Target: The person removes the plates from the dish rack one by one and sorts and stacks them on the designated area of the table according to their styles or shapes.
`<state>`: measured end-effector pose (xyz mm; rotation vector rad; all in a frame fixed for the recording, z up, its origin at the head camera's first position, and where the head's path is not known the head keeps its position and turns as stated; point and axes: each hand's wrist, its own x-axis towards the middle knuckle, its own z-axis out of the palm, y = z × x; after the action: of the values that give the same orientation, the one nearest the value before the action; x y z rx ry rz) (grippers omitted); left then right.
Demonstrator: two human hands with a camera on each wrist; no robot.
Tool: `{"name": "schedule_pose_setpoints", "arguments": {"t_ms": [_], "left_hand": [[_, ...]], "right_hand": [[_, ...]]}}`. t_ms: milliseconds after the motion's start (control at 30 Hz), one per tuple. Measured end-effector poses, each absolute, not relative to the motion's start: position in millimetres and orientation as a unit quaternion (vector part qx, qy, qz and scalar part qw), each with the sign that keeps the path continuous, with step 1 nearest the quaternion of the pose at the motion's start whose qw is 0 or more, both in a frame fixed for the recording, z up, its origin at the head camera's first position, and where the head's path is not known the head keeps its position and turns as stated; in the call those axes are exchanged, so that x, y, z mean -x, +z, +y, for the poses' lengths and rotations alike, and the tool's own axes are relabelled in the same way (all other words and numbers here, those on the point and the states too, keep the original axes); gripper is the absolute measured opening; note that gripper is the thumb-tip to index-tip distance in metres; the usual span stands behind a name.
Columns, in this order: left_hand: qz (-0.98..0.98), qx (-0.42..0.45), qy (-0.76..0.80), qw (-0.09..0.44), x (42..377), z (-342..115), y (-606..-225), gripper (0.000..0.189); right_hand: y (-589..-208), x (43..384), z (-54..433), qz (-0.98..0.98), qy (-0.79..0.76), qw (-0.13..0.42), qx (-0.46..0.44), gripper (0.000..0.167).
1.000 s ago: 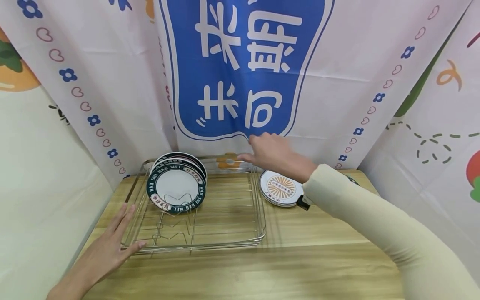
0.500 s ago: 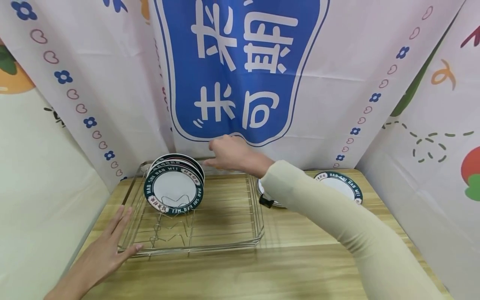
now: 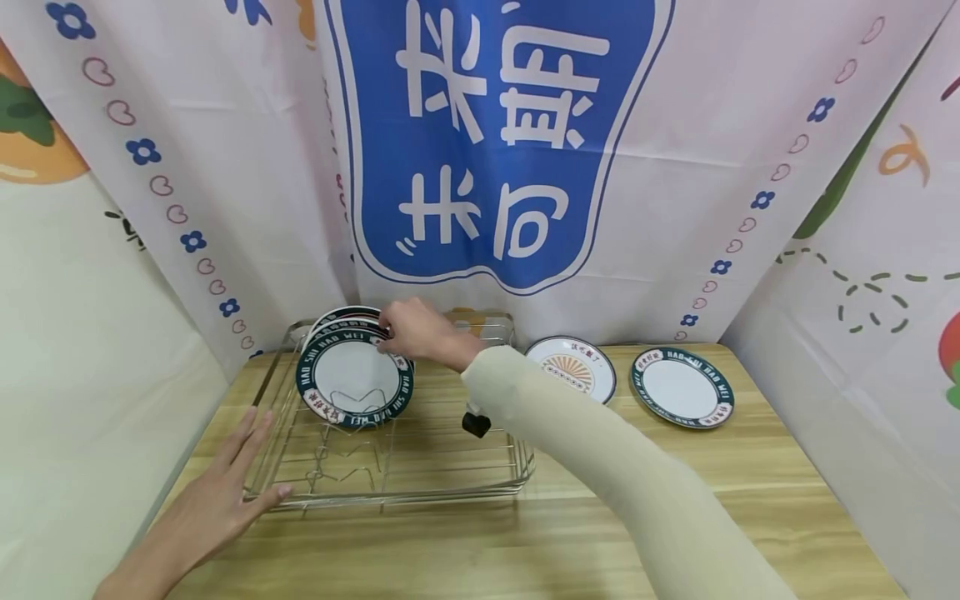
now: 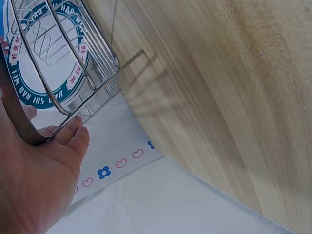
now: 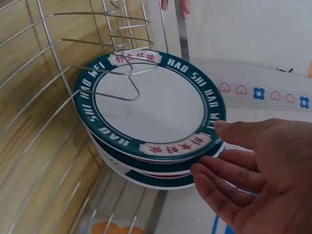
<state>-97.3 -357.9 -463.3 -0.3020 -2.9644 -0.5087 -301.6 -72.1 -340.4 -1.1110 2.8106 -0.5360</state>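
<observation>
A wire dish rack (image 3: 450,492) stands on the table, with several green-rimmed plates (image 3: 356,379) leaning upright in its left part. At the right rim of the front plate (image 5: 151,107), my right hand (image 3: 420,333) has its thumb on the front and its fingers round the edge beside the plates stacked behind. My left hand (image 3: 202,508) rests against the rack's near left corner, fingers straight and spread. In the left wrist view, the left hand (image 4: 44,170) touches the metal frame (image 4: 80,109) at that corner.
Right of the rack lies a white plate (image 3: 600,367) with an orange sunburst, partly behind my sleeve (image 3: 570,450). Further right a green-rimmed plate (image 3: 682,387) lies flat on the wooden table (image 3: 750,500). A printed cloth (image 3: 637,208) hangs behind.
My right hand has moved left and slightly down from above the rack's right side to the front plate's rim. The plates at the right have come into fuller view. The left hand stays put.
</observation>
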Motion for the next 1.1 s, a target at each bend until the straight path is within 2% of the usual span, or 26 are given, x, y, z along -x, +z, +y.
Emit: {"name": "schedule_pose_setpoints", "arguments": {"t_ms": [200, 367, 500, 633, 867, 1100], "left_hand": [[-0.979, 0.102, -0.164, 0.062, 98, -358, -464, 0.109], [-0.979, 0.103, -0.163, 0.062, 100, -358, -464, 0.109], [-0.980, 0.100, -0.163, 0.059, 101, -358, -465, 0.108], [-0.980, 0.098, -0.164, 0.060, 100, -358, -466, 0.108], [-0.979, 0.103, -0.168, 0.060, 97, -358, -467, 0.108], [-0.979, 0.104, -0.165, 0.064, 98, -357, -466, 0.108]], "right_hand": [[-356, 304, -83, 0.917, -0.190, 0.032, 0.350, 0.015], [-367, 307, -90, 0.922, -0.183, 0.034, 0.339, 0.022], [-371, 305, -93, 0.927, -0.188, 0.045, 0.322, 0.018], [-375, 302, -95, 0.926, -0.176, 0.049, 0.330, 0.031], [-383, 298, -100, 0.919, -0.135, 0.047, 0.366, 0.014], [-386, 292, -98, 0.911, -0.142, 0.037, 0.385, 0.014]]}}
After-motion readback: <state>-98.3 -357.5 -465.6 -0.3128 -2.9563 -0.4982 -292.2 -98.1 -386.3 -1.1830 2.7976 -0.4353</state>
